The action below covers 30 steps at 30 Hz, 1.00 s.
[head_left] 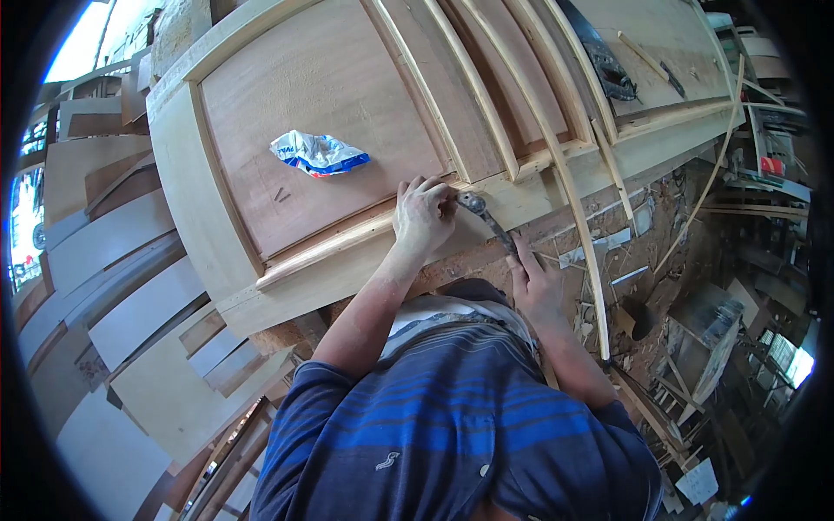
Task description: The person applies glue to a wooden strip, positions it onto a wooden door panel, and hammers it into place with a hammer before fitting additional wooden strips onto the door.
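Note:
My right hand (536, 291) is wrapped round the handle of a hammer (493, 224). The hammer's head lies close to the fingertips of my left hand (423, 213), above the near edge of a wooden panel frame (539, 198). My left hand is closed in a pinch on a light wooden moulding strip's (339, 239) right end; whatever is between the fingertips is too small to make out. Beyond it, a crumpled white and blue plastic packet (320, 154) lies on the flat brown panel (304, 78). A few small nails (281, 194) lie to its left and nearer me.
Several long wooden strips (569, 187) lie across the frame, some jutting over its near edge. A handsaw (608, 69) and a pencil-like stick (643, 55) rest at the far right. Stacked boards (130, 260) crowd the left; scraps litter the floor (647, 252) at right.

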{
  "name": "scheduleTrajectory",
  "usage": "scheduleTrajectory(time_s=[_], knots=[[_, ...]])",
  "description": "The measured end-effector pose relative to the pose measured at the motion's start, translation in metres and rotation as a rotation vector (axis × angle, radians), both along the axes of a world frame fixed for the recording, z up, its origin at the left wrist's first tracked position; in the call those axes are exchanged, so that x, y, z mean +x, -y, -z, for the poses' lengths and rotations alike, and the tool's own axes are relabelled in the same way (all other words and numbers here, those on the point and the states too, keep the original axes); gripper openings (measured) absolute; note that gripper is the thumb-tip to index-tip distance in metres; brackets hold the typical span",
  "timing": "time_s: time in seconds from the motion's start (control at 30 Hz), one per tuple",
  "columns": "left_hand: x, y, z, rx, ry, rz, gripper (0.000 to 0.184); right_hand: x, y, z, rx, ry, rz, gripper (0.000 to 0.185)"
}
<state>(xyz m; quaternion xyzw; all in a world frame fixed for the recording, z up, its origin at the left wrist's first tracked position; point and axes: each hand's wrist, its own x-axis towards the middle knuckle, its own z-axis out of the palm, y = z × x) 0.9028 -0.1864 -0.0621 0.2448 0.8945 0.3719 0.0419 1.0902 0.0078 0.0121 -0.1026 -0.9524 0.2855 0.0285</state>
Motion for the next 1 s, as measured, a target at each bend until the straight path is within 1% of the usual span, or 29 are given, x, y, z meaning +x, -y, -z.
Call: scheduleTrajectory(time_s=[0.2,0.3,0.4,0.5,0.6,0.67,0.8,0.9,1.0], knots=[[0.0,-0.001,0.002,0.02,0.041,-0.019,0.013,0.005,0.006,0.01,-0.156,-0.314,0.044,0.046],[-0.002,0.0,-0.001,0.008,0.035,-0.006,0.013,-0.001,0.003,0.007,-0.002,-0.08,-0.006,0.045],[-0.002,0.001,0.001,0.027,0.012,-0.013,0.012,-0.001,0.003,-0.001,-0.086,-0.117,0.027,0.045],[0.001,0.0,0.0,0.014,0.028,-0.018,0.013,0.004,0.002,0.005,-0.109,-0.332,0.02,0.044],[-0.001,-0.001,-0.003,0.001,0.011,-0.012,0.012,0.0,0.0,0.006,-0.008,-0.063,-0.003,0.045],[-0.001,-0.001,0.0,0.024,-0.019,-0.021,0.012,-0.003,-0.003,0.003,-0.047,-0.119,0.012,0.045],[0.002,-0.002,-0.001,0.03,0.033,-0.017,0.01,0.006,0.002,0.012,-0.078,-0.208,0.057,0.045],[-0.002,-0.001,-0.006,0.02,0.017,0.0,0.009,0.004,-0.003,0.013,-0.101,-0.067,0.048,0.046],[-0.004,0.0,-0.006,0.049,0.027,0.031,0.011,-0.009,-0.001,0.016,-0.132,-0.224,0.157,0.048]])
